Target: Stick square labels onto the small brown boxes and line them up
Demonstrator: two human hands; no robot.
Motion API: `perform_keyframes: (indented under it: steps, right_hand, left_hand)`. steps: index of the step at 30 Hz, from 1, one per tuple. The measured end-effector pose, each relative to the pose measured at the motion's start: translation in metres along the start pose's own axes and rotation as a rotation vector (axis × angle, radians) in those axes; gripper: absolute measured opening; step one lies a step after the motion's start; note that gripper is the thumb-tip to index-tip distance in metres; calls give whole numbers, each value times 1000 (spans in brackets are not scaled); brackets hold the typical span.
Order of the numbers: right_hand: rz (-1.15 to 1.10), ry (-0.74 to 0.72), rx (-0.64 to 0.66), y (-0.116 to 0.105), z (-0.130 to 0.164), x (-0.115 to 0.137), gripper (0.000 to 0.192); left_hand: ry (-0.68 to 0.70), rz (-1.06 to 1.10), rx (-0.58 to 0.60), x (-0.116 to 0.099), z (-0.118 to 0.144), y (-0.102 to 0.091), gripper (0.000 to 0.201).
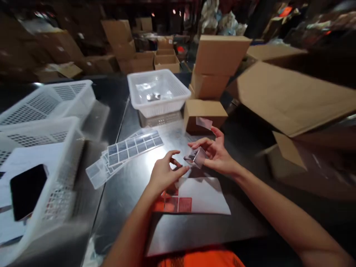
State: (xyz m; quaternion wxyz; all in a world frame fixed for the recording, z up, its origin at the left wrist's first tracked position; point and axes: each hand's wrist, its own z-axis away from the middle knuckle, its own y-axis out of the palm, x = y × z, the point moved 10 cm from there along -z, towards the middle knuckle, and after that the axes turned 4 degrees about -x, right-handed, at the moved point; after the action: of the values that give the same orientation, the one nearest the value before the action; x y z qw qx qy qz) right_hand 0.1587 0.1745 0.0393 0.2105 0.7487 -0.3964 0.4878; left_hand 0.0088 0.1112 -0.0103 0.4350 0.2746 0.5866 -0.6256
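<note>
In my right hand (215, 150) is a small clear packet (197, 156) with dark, barcode-like print, pinched between thumb and fingers. A small translucent sticker (204, 122) clings to a raised fingertip of the same hand. My left hand (168, 168) is just left of the packet, thumb and fingers apart, with nothing visible in it. Below both hands lies a sheet of square red labels (185, 204), its right part bare white backing. Several sheets of silvery square labels (136, 147) lie fanned out to the left on the metal table (122, 198).
A white plastic basket (160, 111) with a few small shiny packets stands at the back. More white baskets (75, 128) are on the left, one holding papers and a black phone (28, 192). Cardboard boxes (205, 111) are stacked behind my right hand, with a large open carton (294, 96) at right.
</note>
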Motion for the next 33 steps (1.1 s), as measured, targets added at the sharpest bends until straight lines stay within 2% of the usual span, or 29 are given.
perform_keyframes:
  steps: [2, 3, 5, 6, 8, 10, 12, 13, 16, 20, 22, 26, 29, 33]
  right_hand:
    - [-61, -8, 37, 4, 22, 9, 86]
    - [-72, -14, 53, 6, 31, 11, 84]
    - [-70, -29, 59, 7, 43, 14, 79]
    - [-66, -38, 37, 4, 46, 15, 78]
    - [-55, -90, -64, -11, 49, 21, 75]
    - [-41, -146, -204, -32, 50, 32, 67]
    - [-52, -132, -327, -51, 52, 38, 46]
    - [-75, -89, -371, -57, 53, 38, 36]
    - [-147, 106, -405, -56, 55, 30, 22]
    - [-132, 340, -226, -24, 59, 17, 14]
    - [-129, 337, -200, -17, 60, 17, 14]
    - [-177, 268, -261, -22, 61, 22, 13]
    - [-148, 348, -200, -18, 65, 14, 14]
    - [-20, 473, -139, -15, 74, 2, 42]
  left_hand:
    - [36, 225, 168, -7, 6, 23, 85]
    - [47, 289, 237, -11, 10, 33, 90]
    - [57, 359, 320, -15, 19, 48, 85]
    - [69, 372, 324, -17, 22, 51, 79]
    - [159, 317, 228, -24, 25, 45, 65]
    - [344, 161, 26, -37, 28, 27, 53]
    - [511, -12, -144, -50, 35, 14, 47]
    - [554, -74, -187, -54, 36, 12, 46]
    - [565, -144, -195, -53, 35, 15, 44]
    - [604, -174, -164, -53, 36, 23, 44]
    - [626, -195, -152, -54, 37, 25, 45]
    - [623, -243, -149, -53, 37, 26, 46]
    - [612, -269, -139, -51, 37, 27, 48]
    - [605, -299, -115, -50, 37, 29, 49]
